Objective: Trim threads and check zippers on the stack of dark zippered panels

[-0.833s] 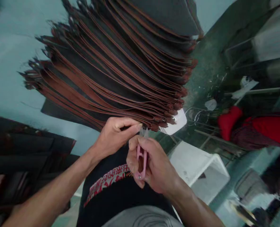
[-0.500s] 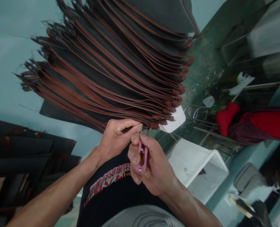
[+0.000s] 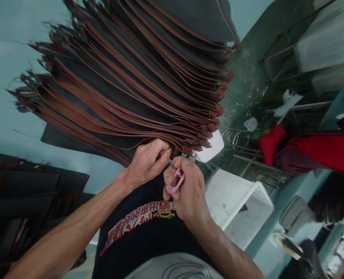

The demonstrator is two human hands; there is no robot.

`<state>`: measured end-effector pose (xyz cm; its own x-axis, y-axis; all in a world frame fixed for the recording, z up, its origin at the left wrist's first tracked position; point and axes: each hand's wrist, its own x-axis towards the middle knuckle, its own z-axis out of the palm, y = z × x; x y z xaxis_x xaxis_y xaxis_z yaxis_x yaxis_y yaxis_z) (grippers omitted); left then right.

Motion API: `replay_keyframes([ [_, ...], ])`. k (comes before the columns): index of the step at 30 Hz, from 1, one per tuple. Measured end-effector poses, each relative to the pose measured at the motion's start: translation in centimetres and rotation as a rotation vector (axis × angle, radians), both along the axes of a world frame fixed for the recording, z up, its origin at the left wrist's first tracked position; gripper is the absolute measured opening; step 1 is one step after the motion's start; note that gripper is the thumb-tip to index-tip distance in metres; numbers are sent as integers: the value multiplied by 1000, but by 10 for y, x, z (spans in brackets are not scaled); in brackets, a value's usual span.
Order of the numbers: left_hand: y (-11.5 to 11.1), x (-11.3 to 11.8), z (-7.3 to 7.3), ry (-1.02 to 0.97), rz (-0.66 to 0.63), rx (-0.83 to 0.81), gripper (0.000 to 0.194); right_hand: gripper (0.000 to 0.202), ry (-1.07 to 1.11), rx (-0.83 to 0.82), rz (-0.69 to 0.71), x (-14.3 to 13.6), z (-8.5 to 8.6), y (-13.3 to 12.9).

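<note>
A thick row of dark pieces with brown edges (image 3: 125,81) lies overlapped on the pale blue table (image 3: 3,128). At its near edge my left hand (image 3: 150,161) is closed, pinching the edge of the nearest piece close to its right end. Just right of it, my right hand (image 3: 186,186) is wrapped round a small pink tool (image 3: 176,182). The tool's tip is hidden near the brown ends of the pieces. The fingertips of both hands are almost together.
More dark pieces (image 3: 29,186) are stacked at the lower left. A white box-like stand (image 3: 232,193) and a white stool top (image 3: 214,147) are right of my hands. Farther right are a person in red (image 3: 325,153), metal racks and a grey cushion (image 3: 295,215).
My left fingers have curled in more at the edge of the pieces. My right hand has turned, with the pink tool tilting in it. The view has shifted slightly.
</note>
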<state>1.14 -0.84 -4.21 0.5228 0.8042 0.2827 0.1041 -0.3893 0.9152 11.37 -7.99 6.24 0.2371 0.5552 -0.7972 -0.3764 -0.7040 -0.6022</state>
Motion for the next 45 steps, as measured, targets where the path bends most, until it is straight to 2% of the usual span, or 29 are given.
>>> replay_keyframes([
  [3, 5, 0, 1, -5, -27, -51, 16, 29, 69, -28, -38, 0, 5, -14],
  [4, 7, -1, 2, -5, -44, -90, 17, 33, 122, -49, -12, -1, 9, -21],
  [6, 10, -4, 7, -3, -80, -202, 18, 40, 149, -62, 105, -1, 17, -33],
  [9, 12, -9, 14, 6, -112, -419, 23, 42, -129, 88, 334, 12, 21, -40],
  [11, 11, -13, 18, 23, -128, -548, 27, 37, -379, 231, 440, 25, 13, -35],
  [16, 8, -14, 25, 30, -133, -797, 31, 26, -816, 459, 610, 45, -24, -18],
  [18, 9, -14, 26, 7, -134, -907, 37, 25, -935, 523, 615, 47, -32, -16],
  [21, 11, -13, 26, -6, -160, -1048, 44, 26, -985, 539, 567, 49, -34, -15],
  [24, 13, -14, 24, -18, -210, -1103, 49, 25, -923, 454, 546, 51, -32, -11],
  [28, 17, -14, 22, -19, -238, -1069, 52, 23, -775, 352, 517, 52, -25, -5],
  [33, 19, -13, 23, 21, -273, -1052, 58, 31, -616, 241, 570, 49, 4, -6],
  [37, 17, -14, 20, 18, -256, -1036, 57, 35, -549, 193, 507, 41, 24, -9],
  [42, 17, -14, 23, 40, -247, -1019, 57, 38, -7, 11, 405, 21, 20, -10],
  [45, 18, -13, 27, 42, -229, -979, 54, 31, 62, -23, 337, 12, 14, -8],
])
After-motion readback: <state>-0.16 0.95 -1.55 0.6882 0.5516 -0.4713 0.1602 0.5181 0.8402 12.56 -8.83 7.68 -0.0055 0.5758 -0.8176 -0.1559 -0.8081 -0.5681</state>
